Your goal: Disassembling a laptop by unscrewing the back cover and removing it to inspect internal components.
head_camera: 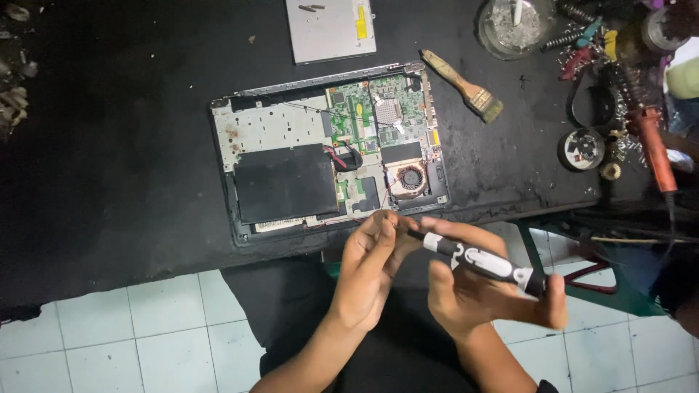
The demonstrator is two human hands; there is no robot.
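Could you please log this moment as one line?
right hand: holds screwdriver | left hand: at its tip | laptop: open on table

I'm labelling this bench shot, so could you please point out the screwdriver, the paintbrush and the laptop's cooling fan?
screwdriver (480, 260): head view, on its black-and-white handle, held in the right hand.
paintbrush (466, 89): head view, on the metal band between handle and bristles.
cooling fan (411, 177): head view, on the fan's hub.

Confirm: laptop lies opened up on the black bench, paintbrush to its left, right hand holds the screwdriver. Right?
Not quite. The head view shows the paintbrush to the right of the laptop, not its left. The rest stands: laptop opened up on the black bench, right hand holding the screwdriver.
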